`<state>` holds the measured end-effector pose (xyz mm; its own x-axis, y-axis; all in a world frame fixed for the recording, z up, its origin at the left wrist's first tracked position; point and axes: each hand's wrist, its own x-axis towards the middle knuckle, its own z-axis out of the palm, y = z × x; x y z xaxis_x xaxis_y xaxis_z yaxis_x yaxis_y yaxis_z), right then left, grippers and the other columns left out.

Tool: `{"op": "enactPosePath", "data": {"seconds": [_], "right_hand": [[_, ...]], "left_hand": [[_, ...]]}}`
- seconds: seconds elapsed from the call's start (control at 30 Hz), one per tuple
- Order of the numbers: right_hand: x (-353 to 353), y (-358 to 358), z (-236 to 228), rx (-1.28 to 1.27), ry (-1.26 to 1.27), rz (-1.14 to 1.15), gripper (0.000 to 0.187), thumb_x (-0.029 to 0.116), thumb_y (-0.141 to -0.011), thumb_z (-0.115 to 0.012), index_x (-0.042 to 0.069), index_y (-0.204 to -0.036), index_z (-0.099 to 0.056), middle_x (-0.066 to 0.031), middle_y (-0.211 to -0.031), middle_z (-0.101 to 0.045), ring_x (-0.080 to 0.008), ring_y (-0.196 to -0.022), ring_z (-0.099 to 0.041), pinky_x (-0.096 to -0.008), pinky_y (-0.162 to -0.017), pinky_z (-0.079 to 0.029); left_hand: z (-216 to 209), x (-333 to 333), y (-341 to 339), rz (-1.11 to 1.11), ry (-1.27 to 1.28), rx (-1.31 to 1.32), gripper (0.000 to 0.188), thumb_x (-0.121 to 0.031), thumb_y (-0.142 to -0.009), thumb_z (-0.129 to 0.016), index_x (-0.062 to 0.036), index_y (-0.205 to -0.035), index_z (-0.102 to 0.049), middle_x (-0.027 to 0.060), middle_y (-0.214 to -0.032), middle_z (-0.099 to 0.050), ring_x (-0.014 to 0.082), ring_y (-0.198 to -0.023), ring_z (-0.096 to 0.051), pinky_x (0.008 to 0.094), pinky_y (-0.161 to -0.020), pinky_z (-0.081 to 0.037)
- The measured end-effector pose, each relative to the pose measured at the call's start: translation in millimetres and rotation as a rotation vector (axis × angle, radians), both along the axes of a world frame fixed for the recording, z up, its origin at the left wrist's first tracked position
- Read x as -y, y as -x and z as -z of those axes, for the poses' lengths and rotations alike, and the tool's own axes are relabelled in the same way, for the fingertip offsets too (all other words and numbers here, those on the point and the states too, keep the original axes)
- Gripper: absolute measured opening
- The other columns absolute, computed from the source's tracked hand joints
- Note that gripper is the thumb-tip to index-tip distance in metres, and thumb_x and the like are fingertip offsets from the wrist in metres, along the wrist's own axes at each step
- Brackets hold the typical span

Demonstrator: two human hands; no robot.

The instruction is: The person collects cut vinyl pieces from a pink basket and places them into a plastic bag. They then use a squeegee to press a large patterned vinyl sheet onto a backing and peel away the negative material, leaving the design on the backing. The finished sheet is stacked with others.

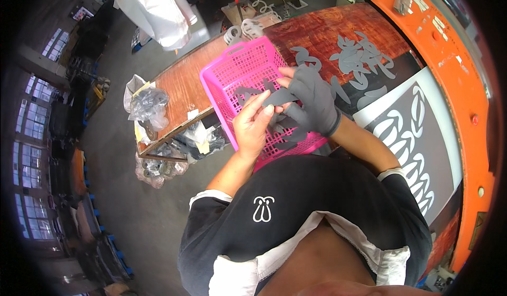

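Over a pink plastic basket (217,86), both hands meet at a flat dark grey cut piece (280,96). My bare left hand (250,126) pinches one end of it between thumb and fingers. A grey glove with bare fingertips covers my right hand (315,99), whose fingers close on the piece's other end. Inside the basket, partly hidden by the hands, lie several loose dark grey cut pieces (294,136). More grey curved pieces (359,58) are strewn on the reddish wooden table beyond my right hand.
At the right, a grey sheet with curved cut-outs (411,142) lies on a white board, beside an orange machine frame (455,79). Clear plastic bags (149,105) sit on the wooden table's left end. White rolls (243,31) stand behind the basket. Grey floor (119,190) extends leftward.
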<state>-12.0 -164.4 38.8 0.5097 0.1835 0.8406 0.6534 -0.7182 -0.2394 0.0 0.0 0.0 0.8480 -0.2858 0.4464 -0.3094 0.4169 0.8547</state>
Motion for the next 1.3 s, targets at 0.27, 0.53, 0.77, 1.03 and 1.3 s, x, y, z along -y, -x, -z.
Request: {"op": "enactPosePath", "data": {"seconds": [0.27,0.53,0.77,1.03,1.3], "right_hand": [[7,7,2,-0.058,0.136,-0.097,0.044,0.009,-0.068,-0.065,0.005,-0.111,-0.054,-0.0064,-0.087,-0.057,-0.0267,-0.08,-0.055,-0.0377,-0.072,-0.043],[3,5,20,-0.385,0.086,-0.168,0.032,0.011,-0.074,-0.062,0.004,-0.105,-0.058,-0.0103,-0.081,-0.058,-0.0291,-0.076,-0.057,-0.038,-0.068,-0.044],[-3,4,69,-0.696,-0.139,-0.176,0.026,0.025,-0.083,-0.051,0.007,-0.101,-0.059,-0.0141,-0.085,-0.062,-0.0323,-0.082,-0.06,-0.0419,-0.072,-0.046],[23,2,118,-0.97,-0.152,-0.002,0.048,0.04,-0.078,-0.057,0.012,-0.117,-0.052,-0.016,-0.1,-0.06,-0.0335,-0.095,-0.057,-0.0433,-0.081,-0.044],[231,13,123,-0.855,0.2,1.103,0.047,0.045,-0.072,-0.06,0.011,-0.105,-0.059,-0.012,-0.106,-0.058,-0.0294,-0.1,-0.055,-0.0434,-0.082,-0.042]], "left_hand": [[6,-1,-4,0.017,-0.042,-0.038,0.036,-0.017,-0.09,-0.054,0.0055,-0.118,-0.051,0.0168,-0.093,-0.063,0.0238,-0.082,-0.062,0.035,-0.079,-0.048],[10,-6,-8,0.12,0.051,-0.211,0.034,-0.017,-0.093,-0.046,0.0092,-0.114,-0.053,0.017,-0.094,-0.062,0.0239,-0.082,-0.063,0.0325,-0.077,-0.05],[31,-5,-16,0.033,0.012,-0.457,0.035,-0.03,-0.093,-0.046,0.0022,-0.099,-0.057,0.0129,-0.075,-0.061,0.0258,-0.069,-0.063,0.034,-0.069,-0.052],[105,-18,-50,-0.113,-0.286,-0.414,0.018,-0.016,-0.09,-0.056,-0.0015,-0.099,-0.056,0.0018,-0.079,-0.058,0.0067,-0.062,-0.051,0.0205,-0.057,-0.044],[186,-103,-77,-0.794,-1.053,0.181,0.059,-0.01,-0.073,-0.071,0.0046,-0.121,-0.04,0.0244,-0.12,-0.042,0.036,-0.119,-0.035,0.044,-0.1,-0.028]]}}
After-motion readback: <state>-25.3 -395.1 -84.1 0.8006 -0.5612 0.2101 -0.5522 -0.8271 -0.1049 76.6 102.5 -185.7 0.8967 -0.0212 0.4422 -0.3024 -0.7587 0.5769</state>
